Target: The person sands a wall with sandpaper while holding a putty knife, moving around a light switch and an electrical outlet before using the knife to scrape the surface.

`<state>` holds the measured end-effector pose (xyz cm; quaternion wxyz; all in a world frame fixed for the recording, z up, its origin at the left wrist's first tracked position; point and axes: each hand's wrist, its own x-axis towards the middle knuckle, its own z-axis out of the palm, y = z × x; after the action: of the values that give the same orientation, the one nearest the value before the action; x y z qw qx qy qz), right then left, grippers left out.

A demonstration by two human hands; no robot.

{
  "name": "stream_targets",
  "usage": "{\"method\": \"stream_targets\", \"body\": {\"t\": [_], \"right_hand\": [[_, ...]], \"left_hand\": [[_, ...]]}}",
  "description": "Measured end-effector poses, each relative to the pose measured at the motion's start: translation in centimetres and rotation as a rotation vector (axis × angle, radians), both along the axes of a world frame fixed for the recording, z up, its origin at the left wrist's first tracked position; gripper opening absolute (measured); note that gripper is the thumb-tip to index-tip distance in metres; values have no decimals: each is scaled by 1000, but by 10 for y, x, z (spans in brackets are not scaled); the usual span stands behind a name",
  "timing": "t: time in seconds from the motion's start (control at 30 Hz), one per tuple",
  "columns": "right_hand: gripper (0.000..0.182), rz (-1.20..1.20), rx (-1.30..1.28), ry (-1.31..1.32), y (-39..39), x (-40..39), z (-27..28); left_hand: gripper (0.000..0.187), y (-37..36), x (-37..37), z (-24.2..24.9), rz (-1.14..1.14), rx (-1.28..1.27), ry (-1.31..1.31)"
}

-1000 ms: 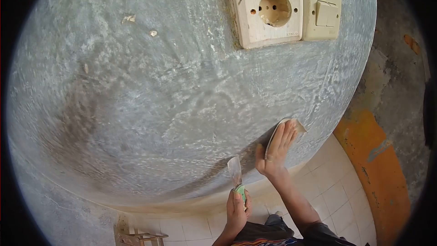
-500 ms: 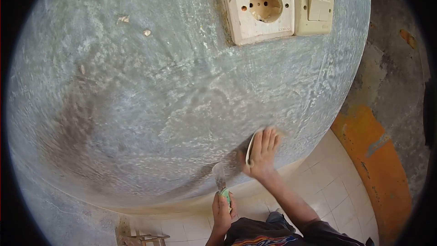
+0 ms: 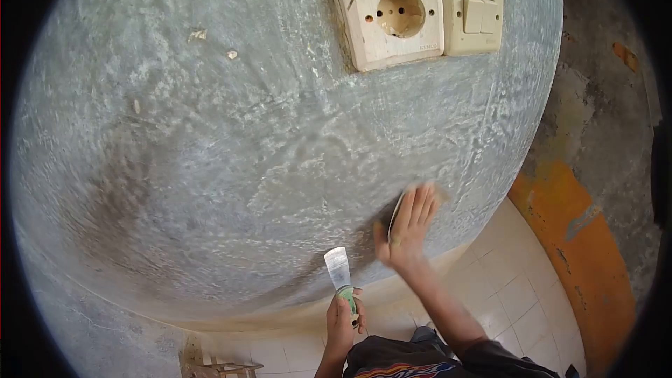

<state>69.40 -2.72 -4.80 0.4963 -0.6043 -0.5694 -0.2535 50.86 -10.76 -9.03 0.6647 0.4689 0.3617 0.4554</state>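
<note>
My left hand [image 3: 343,318] is wrapped round the green handle of a scraper [image 3: 337,266], whose flat metal blade points up in front of the grey wall [image 3: 301,175]. To the right, my right hand [image 3: 411,227] presses a thin, pale-edged sheet [image 3: 396,215] against the wall, fingers pointing up and thumb out to the left. The sheet is mostly hidden under the palm, so its material cannot be made out.
A white socket [image 3: 392,17] and a cream double switch [image 3: 472,14] are fixed on the wall above. An orange-painted strip [image 3: 581,252] stands at the right. Below lie floor tiles [image 3: 500,294] and a wooden stool [image 3: 227,367].
My right hand has moved slightly up and to the right along the wall with the sheet. The scraper blade has turned and now shows its bright flat face.
</note>
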Motion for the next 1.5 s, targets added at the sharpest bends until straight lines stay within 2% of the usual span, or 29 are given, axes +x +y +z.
{"method": "stream_targets", "body": {"t": [0.1, 0.17, 0.23, 0.3, 0.4, 0.43, 0.53, 0.57, 0.6, 0.67, 0.73, 0.8, 0.83, 0.93, 1.0, 1.07, 1.1, 1.17, 1.2, 1.3, 1.37, 1.43, 1.5], "right_hand": [[79, 37, -46, 26, -8, -10, -98], [79, 63, -90, 54, -9, 3, -101], [80, 37, 29, 56, -9, 27, -44], [81, 22, 41, 87, -15, 52, 33], [81, -24, 30, 115, -14, 62, 63], [81, -37, 28, 120, -14, 61, 49], [81, -38, 21, 45, -17, 50, -39], [81, 4, -73, 71, -23, 48, -71], [81, 48, -168, 97, -29, 48, -68], [81, 20, -123, 75, -26, 71, -54], [79, 2, -3, 58, -24, 99, 12], [78, -11, 4, 44, -26, 125, 79], [78, -33, 3, 42, -26, 133, 94], [79, -55, 11, -45, -17, 140, 67], [78, -12, -9, -33, -18, 136, 3], [78, 43, -161, -69, -26, 137, -76], [78, 55, -160, -72, -29, 145, -71], [82, 155, -366, -103, -39, 157, -61], [81, 96, -247, -167, -35, 164, -33], [80, 135, -159, -190, -36, 184, 83], [79, 85, -140, -233, -36, 189, 119], [78, 130, -161, -238, -37, 187, 99], [78, 183, -181, -245, -37, 182, 51]], "left_hand": [[56, 0, 2, -3, -28, -12, 17], [57, 1, 5, 0, -27, -15, 82], [57, 3, 8, 3, -37, -5, 96], [58, 1, 11, 2, -53, -7, 115], [57, 3, 21, 1, -81, 3, 112], [57, 4, 25, 0, -87, -14, 113], [58, 7, 38, -3, -107, -60, 88], [59, 9, 43, -4, -109, -89, 63], [59, 9, 47, -4, -110, -87, 59], [61, 11, 55, -2, -137, -120, -11], [61, 11, 65, 1, -151, -107, -6], [61, 13, 81, 5, -160, -82, -6], [60, 12, 89, 6, -165, -59, -25], [55, 8, 113, 5, -129, 22, -48], [50, 9, 133, 8, -89, 88, -60], [37, 7, 149, 15, -35, 176, -15], [37, 4, 157, 21, -23, 177, -17], [29, -1, 172, 33, 37, 175, -2], [29, -2, 177, 35, 52, 175, -4], [30, -7, 187, 36, 82, 140, -6], [32, -7, 192, 33, 99, 111, -39], [34, -10, 196, 35, 100, 118, -59], [37, -9, 200, 36, 111, 126, -82]]}}
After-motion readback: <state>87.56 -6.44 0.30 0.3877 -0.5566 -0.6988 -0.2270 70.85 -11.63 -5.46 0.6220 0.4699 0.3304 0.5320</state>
